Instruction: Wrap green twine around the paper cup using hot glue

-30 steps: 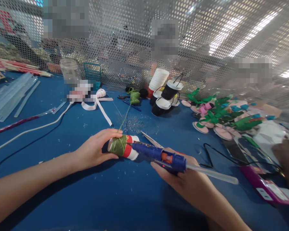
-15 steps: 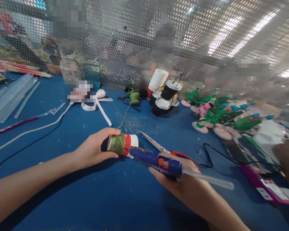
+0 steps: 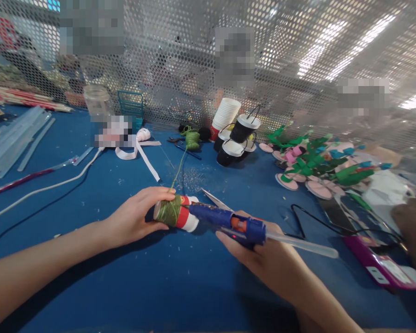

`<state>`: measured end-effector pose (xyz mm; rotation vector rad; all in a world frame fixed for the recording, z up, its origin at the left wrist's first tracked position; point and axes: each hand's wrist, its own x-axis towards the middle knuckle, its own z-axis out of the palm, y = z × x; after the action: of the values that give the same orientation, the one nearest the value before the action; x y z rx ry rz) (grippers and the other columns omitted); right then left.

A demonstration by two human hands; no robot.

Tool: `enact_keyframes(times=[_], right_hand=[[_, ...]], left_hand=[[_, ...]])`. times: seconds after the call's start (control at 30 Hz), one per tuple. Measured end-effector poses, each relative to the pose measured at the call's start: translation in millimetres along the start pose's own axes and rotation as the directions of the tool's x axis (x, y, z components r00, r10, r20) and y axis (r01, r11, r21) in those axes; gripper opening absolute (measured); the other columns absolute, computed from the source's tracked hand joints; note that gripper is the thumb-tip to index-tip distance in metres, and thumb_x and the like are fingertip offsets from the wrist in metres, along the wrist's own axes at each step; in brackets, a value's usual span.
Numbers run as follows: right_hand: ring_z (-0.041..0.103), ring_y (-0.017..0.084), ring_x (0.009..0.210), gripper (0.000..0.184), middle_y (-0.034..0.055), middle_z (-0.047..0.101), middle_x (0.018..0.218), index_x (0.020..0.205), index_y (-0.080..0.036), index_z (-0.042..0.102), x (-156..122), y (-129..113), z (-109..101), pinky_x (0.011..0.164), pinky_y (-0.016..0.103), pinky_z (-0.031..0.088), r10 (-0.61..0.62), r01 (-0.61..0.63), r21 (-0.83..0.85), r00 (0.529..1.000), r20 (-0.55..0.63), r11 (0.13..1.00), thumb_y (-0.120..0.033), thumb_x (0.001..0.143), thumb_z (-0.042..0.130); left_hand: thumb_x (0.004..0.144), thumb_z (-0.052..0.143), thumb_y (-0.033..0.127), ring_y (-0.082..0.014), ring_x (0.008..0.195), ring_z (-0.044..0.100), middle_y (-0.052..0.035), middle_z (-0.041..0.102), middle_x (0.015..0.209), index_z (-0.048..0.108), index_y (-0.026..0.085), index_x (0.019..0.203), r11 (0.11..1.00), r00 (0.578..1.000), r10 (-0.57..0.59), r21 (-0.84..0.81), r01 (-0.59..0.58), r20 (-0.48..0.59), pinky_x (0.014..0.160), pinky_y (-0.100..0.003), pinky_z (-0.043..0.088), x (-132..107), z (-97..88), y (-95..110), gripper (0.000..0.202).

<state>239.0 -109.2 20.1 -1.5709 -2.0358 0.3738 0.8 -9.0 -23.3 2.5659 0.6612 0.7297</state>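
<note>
Lying on its side, a red and white paper cup (image 3: 187, 219) is partly wrapped in green yarn. My left hand (image 3: 137, 213) grips it from the left, thumb below and fingers on top. A strand leads from the cup back to a green yarn ball (image 3: 192, 140). In my right hand (image 3: 263, 247) is a blue hot glue gun (image 3: 229, 222), a clear glue stick (image 3: 305, 244) poking out of its rear and a small red light showing. The gun's nozzle is at the cup's red band, by the yarn's edge. Scissors (image 3: 215, 199) lie behind the gun, mostly covered.
Black cups with white lids (image 3: 230, 150) and a stack of paper cups (image 3: 226, 114) stand at the back. Several green and pink craft pieces (image 3: 308, 166) sit right, near a purple power strip (image 3: 381, 266) and another person's hand (image 3: 412, 222). Clear glue sticks (image 3: 17, 138) lie left.
The cup has tilted slightly in my left hand, its white end lower. The glue gun has shifted slightly up and to the right, covering more of the scissors.
</note>
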Motion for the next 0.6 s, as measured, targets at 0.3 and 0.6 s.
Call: enact_keyframes(times=[0.3, 0.6], right_hand=[[0.062, 0.021, 0.062, 0.025, 0.0053, 0.063, 0.063, 0.075, -0.021, 0.062, 2.9, 0.4, 0.9, 0.058, 0.031, 0.05, -0.11, 0.092, -0.189, 0.99, -0.088, 0.978, -0.032, 0.083, 0.041], [0.062, 0.019, 0.061, 0.017, 0.0035, 0.064, 0.066, 0.078, -0.021, 0.06, -2.7, 2.9, 3.6, 0.057, 0.028, 0.049, -0.105, 0.089, -0.14, 0.989, -0.108, 0.986, -0.033, 0.081, 0.048]], left_hand=[[0.08, 0.058, 0.02, -0.0226, 0.112, 0.05, -0.0134, 0.054, 0.119, 0.041, 0.018, 0.116, 0.992, 0.99, 0.129, 0.016, -0.128, -0.06, 0.092, -0.04, 0.045, -2.7, 5.7, -4.3, 0.04], [0.078, 0.061, 0.022, -0.0223, 0.113, 0.05, -0.0119, 0.054, 0.12, 0.041, 0.019, 0.116, 0.999, 0.998, 0.052, -0.005, -0.052, -0.024, 0.093, -0.04, 0.045, -1.3, 2.4, -3.8, 0.043]])
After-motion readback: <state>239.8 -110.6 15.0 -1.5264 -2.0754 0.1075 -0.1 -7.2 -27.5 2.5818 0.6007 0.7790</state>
